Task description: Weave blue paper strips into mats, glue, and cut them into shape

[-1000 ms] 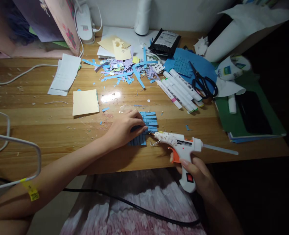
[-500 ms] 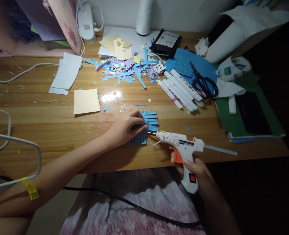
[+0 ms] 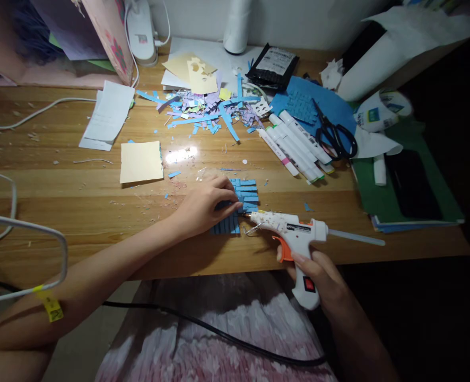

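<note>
My left hand point(image 3: 209, 204) bends over a woven mat of blue paper strips point(image 3: 247, 194) near the table's front edge. Its thumb and fingertips are pinched together on a strip of the mat, and the palm hides part of the weave. In my right hand point(image 3: 321, 273) is a white hot glue gun point(image 3: 288, 227) with an orange trigger. The gun's metal nozzle points left and reaches the mat just below my left fingertips. A clear glue stick point(image 3: 358, 237) sticks out of its back end. Thin threads of glue hang by the nozzle.
Paper scraps point(image 3: 203, 109) lie in a heap at the back. White markers point(image 3: 294, 146), black scissors point(image 3: 334, 132) and another woven blue piece point(image 3: 302, 108) are at the right. A cream paper square point(image 3: 141, 162) lies left. A black cable point(image 3: 203, 329) crosses the lap.
The glue gun has shifted slightly left, its nozzle closer in under my left fingertips. My left hand keeps its pinch on the mat. The whole view has shifted a little.
</note>
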Demonstrator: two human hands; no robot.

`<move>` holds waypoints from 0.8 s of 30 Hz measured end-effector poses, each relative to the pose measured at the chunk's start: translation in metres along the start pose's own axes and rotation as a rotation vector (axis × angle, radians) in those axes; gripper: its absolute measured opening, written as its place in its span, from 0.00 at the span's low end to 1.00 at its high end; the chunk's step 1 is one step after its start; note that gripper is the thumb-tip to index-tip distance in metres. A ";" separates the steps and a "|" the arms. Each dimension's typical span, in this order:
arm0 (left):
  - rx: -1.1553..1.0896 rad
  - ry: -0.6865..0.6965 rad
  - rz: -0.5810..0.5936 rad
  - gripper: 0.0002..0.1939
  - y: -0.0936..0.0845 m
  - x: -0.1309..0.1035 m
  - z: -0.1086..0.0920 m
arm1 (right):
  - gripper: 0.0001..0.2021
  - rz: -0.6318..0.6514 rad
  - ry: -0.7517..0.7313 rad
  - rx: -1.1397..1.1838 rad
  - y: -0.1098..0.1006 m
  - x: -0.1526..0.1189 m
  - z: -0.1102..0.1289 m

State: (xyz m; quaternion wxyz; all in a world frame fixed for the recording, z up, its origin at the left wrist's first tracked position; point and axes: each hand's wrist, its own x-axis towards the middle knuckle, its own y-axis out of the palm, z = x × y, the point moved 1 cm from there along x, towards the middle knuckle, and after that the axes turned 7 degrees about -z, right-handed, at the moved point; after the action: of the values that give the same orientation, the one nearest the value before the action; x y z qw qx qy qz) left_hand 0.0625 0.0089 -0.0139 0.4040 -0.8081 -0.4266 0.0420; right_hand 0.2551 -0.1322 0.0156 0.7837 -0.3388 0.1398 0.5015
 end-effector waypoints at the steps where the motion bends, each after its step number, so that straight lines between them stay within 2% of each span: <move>1: 0.001 0.001 -0.001 0.11 0.000 0.000 0.000 | 0.20 0.008 0.013 -0.003 0.000 0.000 0.001; 7: 0.006 0.000 -0.002 0.11 0.000 -0.002 -0.001 | 0.21 -0.045 0.044 0.004 -0.003 -0.003 0.001; 13: 0.005 0.002 0.000 0.10 0.000 -0.001 -0.001 | 0.21 -0.045 0.082 0.191 -0.004 -0.004 -0.009; 19: -0.017 -0.006 0.001 0.10 -0.001 0.000 -0.001 | 0.13 0.088 0.054 0.311 -0.006 0.010 -0.010; 24: -0.027 -0.012 0.003 0.10 0.000 -0.001 0.000 | 0.16 0.307 0.152 0.332 -0.006 0.012 -0.003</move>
State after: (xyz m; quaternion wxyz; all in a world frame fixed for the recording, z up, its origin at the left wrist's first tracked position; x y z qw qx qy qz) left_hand 0.0619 0.0077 -0.0143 0.3906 -0.8138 -0.4284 0.0415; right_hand 0.2658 -0.1278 0.0087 0.7304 -0.2167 0.3286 0.5582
